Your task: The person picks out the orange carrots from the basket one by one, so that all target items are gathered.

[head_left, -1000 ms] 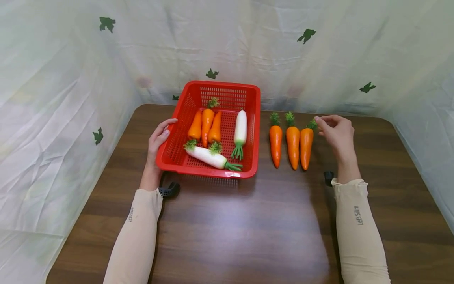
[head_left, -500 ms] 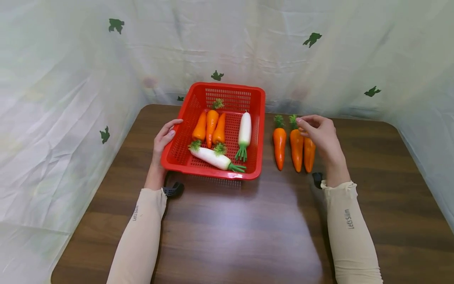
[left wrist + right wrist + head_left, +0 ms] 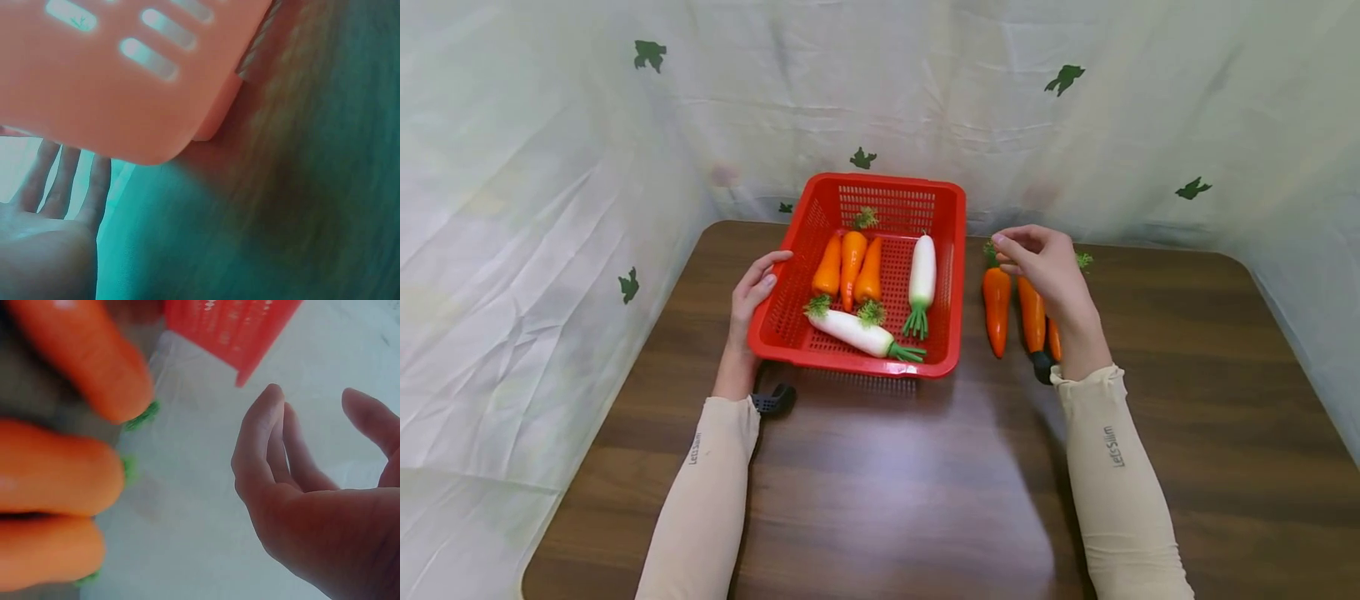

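Head cam: R hand (image 3: 1047, 265) by the loose carrots (image 3: 1032, 317) right of the basket (image 3: 850, 364), fingers slack, nothing held; L hand (image 3: 749, 293) straight-fingered on its left rim. Prob reach step imo; next needs thumb-finger pinch.

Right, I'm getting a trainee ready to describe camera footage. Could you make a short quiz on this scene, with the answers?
1. Count: how many carrots and how many radishes lie in the basket?

2. Choose: what does the left hand touch?
a) a radish
b) the basket
c) a carrot on the table

3. True or false: the right hand holds a carrot.

Key
1. Three carrots and two radishes.
2. b
3. False; the right wrist view shows it holding nothing.
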Demonstrator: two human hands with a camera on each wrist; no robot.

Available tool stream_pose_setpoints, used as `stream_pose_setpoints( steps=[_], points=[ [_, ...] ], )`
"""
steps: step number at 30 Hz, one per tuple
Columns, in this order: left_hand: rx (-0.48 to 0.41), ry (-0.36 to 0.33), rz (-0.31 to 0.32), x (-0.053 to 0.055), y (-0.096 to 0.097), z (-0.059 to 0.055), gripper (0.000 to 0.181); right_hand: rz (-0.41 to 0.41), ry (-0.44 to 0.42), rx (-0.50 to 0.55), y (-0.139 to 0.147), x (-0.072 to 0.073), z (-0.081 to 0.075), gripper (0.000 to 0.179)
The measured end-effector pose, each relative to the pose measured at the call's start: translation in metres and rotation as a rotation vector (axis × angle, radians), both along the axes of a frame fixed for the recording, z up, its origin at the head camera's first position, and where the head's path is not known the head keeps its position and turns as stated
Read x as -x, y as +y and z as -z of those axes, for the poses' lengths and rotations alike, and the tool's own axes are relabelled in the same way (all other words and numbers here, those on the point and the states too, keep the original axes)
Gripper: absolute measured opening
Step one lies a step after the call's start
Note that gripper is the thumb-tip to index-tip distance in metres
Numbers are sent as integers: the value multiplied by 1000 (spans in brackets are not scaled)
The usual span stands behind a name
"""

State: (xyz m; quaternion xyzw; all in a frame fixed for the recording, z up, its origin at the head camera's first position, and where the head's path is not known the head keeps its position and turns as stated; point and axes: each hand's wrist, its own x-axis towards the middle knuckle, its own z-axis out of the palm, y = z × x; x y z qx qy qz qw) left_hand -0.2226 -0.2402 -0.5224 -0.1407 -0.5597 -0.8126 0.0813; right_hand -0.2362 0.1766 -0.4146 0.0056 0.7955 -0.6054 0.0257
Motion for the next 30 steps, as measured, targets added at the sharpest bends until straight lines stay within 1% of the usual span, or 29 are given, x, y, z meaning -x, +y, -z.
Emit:
stream_pose_setpoints(
  steps=[5, 8, 11, 16, 22, 27, 30],
  points=[
    [-8, 13, 9, 3, -1, -2, 42, -1, -16, 70, -20, 7, -17, 45],
    [-12, 14, 8, 4, -2, -3, 42, -18, -27, 91, -32, 13, -27, 46],
    [-20, 15, 6, 5, -3, -3, 42, -40, -42, 112, -45, 19, -34, 47],
    [-22, 12, 10, 4, -3, -2, 43, -80, -100, 116, -63, 26, -39, 45],
    [-26, 23, 15, 5, -2, -2, 42, -105, -174, 125, -83, 37, -45, 46],
    [-25, 11, 24, 3, -2, -1, 42, -97, -233, 81, -98, 44, -49, 47],
    [-20, 11, 23, 3, -1, 1, 42, -96, -251, 43, -107, 47, -49, 48]
  ],
)
